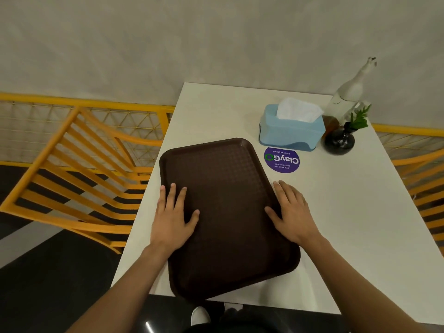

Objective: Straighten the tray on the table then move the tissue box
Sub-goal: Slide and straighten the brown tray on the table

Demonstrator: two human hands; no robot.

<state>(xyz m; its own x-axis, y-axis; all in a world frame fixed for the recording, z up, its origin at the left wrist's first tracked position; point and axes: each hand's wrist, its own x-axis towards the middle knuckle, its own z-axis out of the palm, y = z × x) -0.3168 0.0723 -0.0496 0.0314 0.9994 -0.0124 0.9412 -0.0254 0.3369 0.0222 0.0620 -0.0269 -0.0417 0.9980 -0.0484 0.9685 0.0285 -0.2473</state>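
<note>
The brown tray (228, 212) lies askew on the white tabletop (348, 212), its near corner overhanging the edge. The left hand (171, 222) and right hand (293, 212) rest flat on it, each grip spread. The blue tissue box (292, 131) stands just beyond.

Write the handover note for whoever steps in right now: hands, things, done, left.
Left hand: open, flat on the tray's left side.
Right hand: open, on the tray's right rim.
Brown tray: on the white table, skewed, near corner at the table's front edge.
Blue tissue box: far right, behind the purple sticker, beside the dark vase and bottle; untouched.
Done: nothing finished.
Left: square the tray, then move the tissue box.
</note>
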